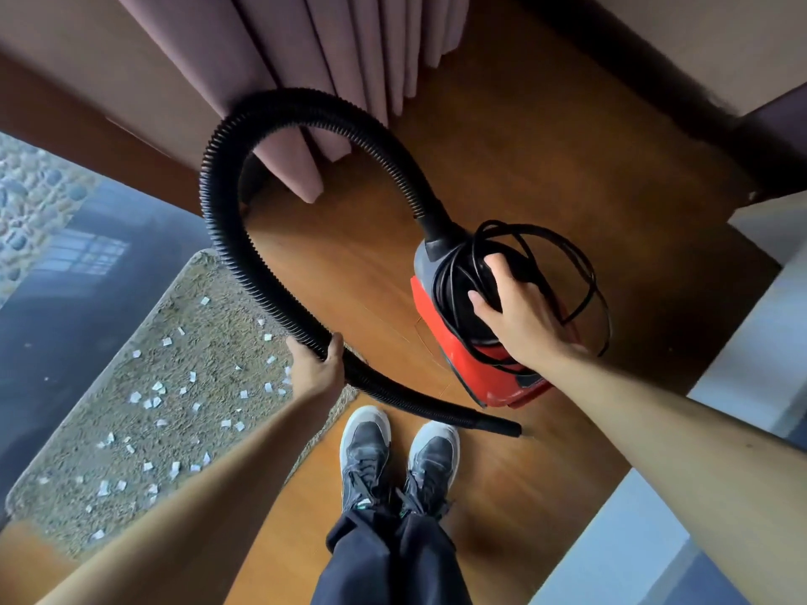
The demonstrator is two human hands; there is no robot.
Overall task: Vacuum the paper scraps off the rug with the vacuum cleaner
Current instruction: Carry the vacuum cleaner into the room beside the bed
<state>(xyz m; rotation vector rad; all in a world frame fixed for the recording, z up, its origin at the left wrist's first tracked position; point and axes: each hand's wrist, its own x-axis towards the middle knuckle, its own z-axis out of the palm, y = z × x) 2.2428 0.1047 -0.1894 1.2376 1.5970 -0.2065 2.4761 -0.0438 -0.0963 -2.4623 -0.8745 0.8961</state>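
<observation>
Beside the scrap-strewn beige rug [131, 373], the right hand [522, 318] lies spread on the cord-wrapped top of the likely heavy red canister vacuum cleaner [469, 369], while the left hand [315, 371] grips its floppy black ribbed hose [227, 255], better held nearer the nozzle [502, 427].

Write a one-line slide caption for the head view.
Left hand grips hose, right hand rests on red vacuum; paper scraps litter the rug.

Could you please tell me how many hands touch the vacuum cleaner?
2. The left hand grips the black hose beside the rug; the right hand rests on the cord atop the red body.
</observation>
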